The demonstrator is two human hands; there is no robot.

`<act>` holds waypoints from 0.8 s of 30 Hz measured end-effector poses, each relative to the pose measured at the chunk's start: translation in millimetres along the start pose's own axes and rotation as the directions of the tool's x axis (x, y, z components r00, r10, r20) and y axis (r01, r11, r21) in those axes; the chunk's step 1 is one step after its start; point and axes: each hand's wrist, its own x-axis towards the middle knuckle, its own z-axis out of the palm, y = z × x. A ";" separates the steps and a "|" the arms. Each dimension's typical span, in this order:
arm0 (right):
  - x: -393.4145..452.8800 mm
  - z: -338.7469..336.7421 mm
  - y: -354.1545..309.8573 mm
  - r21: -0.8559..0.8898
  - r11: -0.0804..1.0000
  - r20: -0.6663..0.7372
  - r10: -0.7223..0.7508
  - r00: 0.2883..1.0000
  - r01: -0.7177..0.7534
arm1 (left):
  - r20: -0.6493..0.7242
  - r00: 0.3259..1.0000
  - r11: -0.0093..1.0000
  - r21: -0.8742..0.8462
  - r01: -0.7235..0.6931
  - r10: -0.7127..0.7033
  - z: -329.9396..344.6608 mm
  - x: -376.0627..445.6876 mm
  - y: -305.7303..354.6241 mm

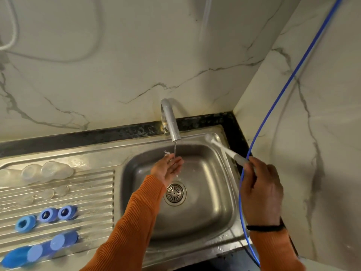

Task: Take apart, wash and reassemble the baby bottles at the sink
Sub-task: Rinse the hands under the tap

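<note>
My left hand [168, 169] is cupped, palm up, under a thin stream from the tap [170, 120] over the steel sink [205, 173]; it holds nothing. My right hand [260, 190] grips the handle of a white bottle brush [226, 151] whose head points to the sink's back right corner. On the draining board [88, 192] lie clear bottles [48, 172] on their sides, clear teats [48, 193], three blue screw rings [46, 215] and three blue caps [58, 241].
A blue hose [273, 106] hangs down the right wall past my right hand to the sink's front edge. Marble-patterned walls close in behind and to the right. The drain strainer [175, 193] sits in the basin's middle.
</note>
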 end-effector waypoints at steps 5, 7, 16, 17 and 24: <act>-22.6 62.3 29.3 0.190 0.917 0.077 0.343 0.936 -0.351 | 0.009 0.999 0.998 -0.053 -0.035 0.036 3.3 -8.8 10.7; -25.7 86.1 32.1 0.248 0.868 0.080 0.425 0.902 -0.431 | 0.020 0.999 0.999 -0.010 -0.050 0.050 3.5 -13.3 10.8; -16.9 115.5 102.8 0.023 0.907 -0.042 0.422 0.906 -0.421 | 0.074 0.996 0.985 0.165 -0.054 0.043 -7.5 -15.1 14.3; -15.6 114.2 110.3 -0.013 0.905 -0.020 0.425 0.905 -0.425 | 0.076 0.996 0.983 0.175 -0.056 0.044 -7.5 -14.9 13.8; -9.0 115.8 125.3 -0.185 0.931 0.043 0.326 0.944 -0.313 | 0.033 0.998 0.978 0.199 -0.060 0.055 -12.6 -8.6 13.5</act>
